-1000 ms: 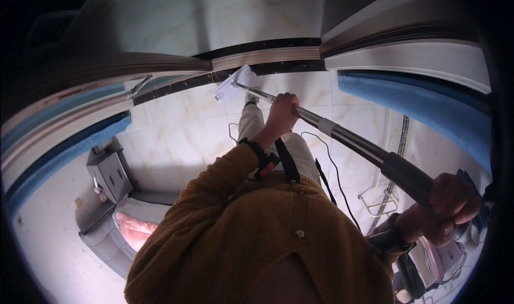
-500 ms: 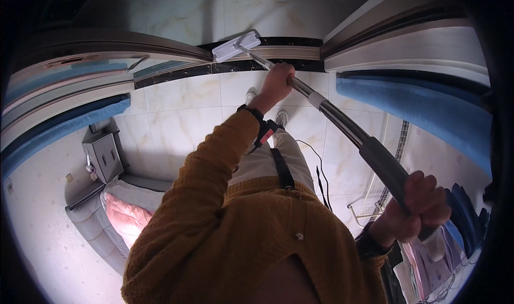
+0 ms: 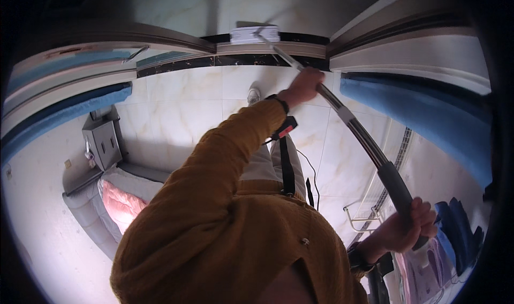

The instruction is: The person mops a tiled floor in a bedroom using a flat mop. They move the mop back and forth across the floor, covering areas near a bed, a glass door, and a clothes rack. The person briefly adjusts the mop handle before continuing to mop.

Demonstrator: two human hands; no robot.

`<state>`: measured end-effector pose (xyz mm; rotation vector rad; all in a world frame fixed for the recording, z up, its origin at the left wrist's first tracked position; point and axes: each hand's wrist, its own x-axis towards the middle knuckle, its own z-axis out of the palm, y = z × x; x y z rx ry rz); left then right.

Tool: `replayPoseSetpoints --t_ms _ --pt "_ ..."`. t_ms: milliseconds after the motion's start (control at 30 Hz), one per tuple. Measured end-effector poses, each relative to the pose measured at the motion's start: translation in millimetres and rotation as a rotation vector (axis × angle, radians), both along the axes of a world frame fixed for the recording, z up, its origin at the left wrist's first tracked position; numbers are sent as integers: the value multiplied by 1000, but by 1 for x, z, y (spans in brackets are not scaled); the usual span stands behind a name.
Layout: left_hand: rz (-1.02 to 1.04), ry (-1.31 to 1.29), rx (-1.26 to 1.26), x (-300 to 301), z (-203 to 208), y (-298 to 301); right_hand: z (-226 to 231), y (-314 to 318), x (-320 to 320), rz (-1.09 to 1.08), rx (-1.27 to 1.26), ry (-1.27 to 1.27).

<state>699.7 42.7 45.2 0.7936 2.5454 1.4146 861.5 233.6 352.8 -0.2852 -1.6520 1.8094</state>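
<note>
A flat mop (image 3: 364,138) slants across the view from upper middle to lower right. Its white rectangular head (image 3: 243,35) rests at the doorway's dark threshold strip, lying nearly level from left to right. My left hand (image 3: 306,84) is wrapped round the lower metal part of the pole, with that arm stretched forward. My right hand (image 3: 409,226) grips the dark grey sleeve (image 3: 393,183) near the pole's top end, by my right side. Some of the fingers of the left hand are hidden behind its back.
An open sliding door (image 3: 107,52) stands left of the threshold, with a frame (image 3: 391,41) on the right. Blue curtains (image 3: 412,108) hang on both sides. A bed with a pink cover (image 3: 120,199) and a grey cabinet (image 3: 104,143) are at left. A metal rack (image 3: 364,215) stands right.
The mop head has slid to the right and turned from slanted to nearly level. My left hand has moved right with the pole; my right hand has shifted slightly left and down.
</note>
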Motion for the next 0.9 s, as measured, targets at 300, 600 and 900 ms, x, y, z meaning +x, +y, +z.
replayPoseSetpoints --t_ms 300,600,900 --pt "-88 5 27 46 87 88 99 55 35 242 239 379" --pt "-135 -137 -140 87 115 17 126 25 4 492 112 340" --pt "421 -252 -289 127 91 -159 68 -66 -62 995 129 50"
